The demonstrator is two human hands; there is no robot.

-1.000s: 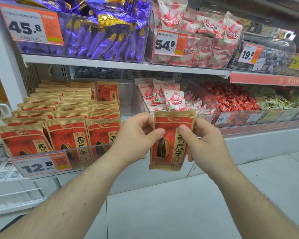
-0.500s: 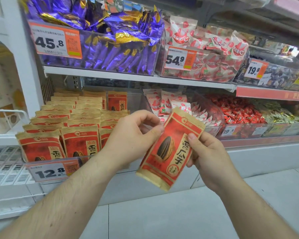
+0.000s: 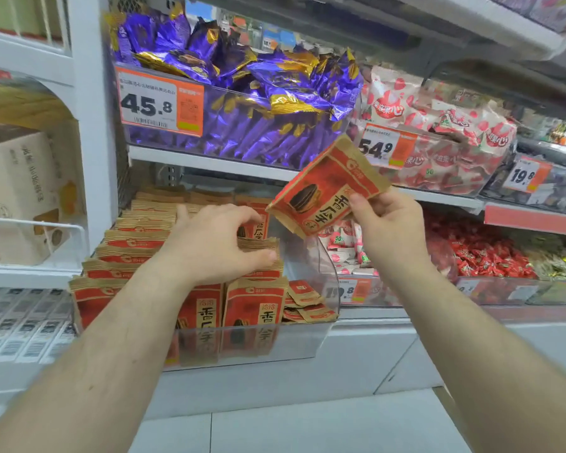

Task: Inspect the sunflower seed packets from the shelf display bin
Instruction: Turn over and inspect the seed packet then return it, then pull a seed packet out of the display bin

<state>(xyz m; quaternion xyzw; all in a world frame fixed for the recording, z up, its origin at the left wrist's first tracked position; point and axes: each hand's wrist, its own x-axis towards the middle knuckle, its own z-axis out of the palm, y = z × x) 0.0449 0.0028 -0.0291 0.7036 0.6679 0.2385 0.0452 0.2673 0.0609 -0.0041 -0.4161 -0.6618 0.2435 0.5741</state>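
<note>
A red and brown sunflower seed packet (image 3: 324, 191) is tilted in the air in front of the shelf, and my right hand (image 3: 383, 230) pinches its lower right edge. Below and to its left, a clear display bin (image 3: 294, 341) holds rows of several identical packets (image 3: 252, 308) standing upright. My left hand (image 3: 209, 246) reaches into the bin. Its thumb is in front of a packet top in the right-hand row and its fingers curl over behind it. A few smaller packets lie flat in the bin's right corner.
The shelf above carries a bin of purple and gold sweets (image 3: 258, 132) with a 45.8 price tag (image 3: 159, 101), and strawberry-print bags (image 3: 438, 152). Red wrapped candies (image 3: 477, 253) fill bins to the right. A cardboard box (image 3: 17, 191) sits at the left.
My left hand let go of the held packet and moved left and down into the bin onto another packet. My right hand raised and tilted its packet. The view came closer to the shelf.
</note>
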